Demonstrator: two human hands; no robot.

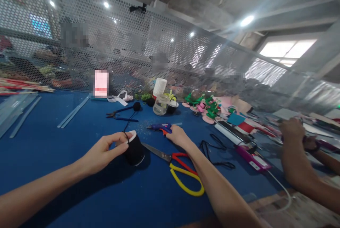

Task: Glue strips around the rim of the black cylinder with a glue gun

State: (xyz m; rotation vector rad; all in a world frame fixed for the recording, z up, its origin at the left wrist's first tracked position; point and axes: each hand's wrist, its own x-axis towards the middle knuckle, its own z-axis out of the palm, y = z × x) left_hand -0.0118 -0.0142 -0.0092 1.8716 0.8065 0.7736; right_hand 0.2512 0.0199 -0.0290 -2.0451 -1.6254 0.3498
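My left hand point(105, 149) pinches the rim of a paper cup point(135, 152) wrapped in black, which is tilted and shows a white edge. A strand of black yarn point(128, 124) runs from the cup up to a small yarn ball point(136, 106) farther back. My right hand point(178, 136) is closed round the handle of a blue glue gun point(160, 127), whose nozzle points left above the tabletop. Between my hands, a pair of scissors point(166, 157) with red and yellow handles lies with its blades toward the cup. Blue-handled pliers point(114, 114) rest behind the cup.
At the back stand stacked white cups point(159, 87), a clear plastic cup point(160, 106) and a lit phone point(101, 83). Glue sticks point(74, 110) lie left. A purple power strip point(252, 159) and black cord point(217, 150) lie right, near another person's hands point(293, 132).
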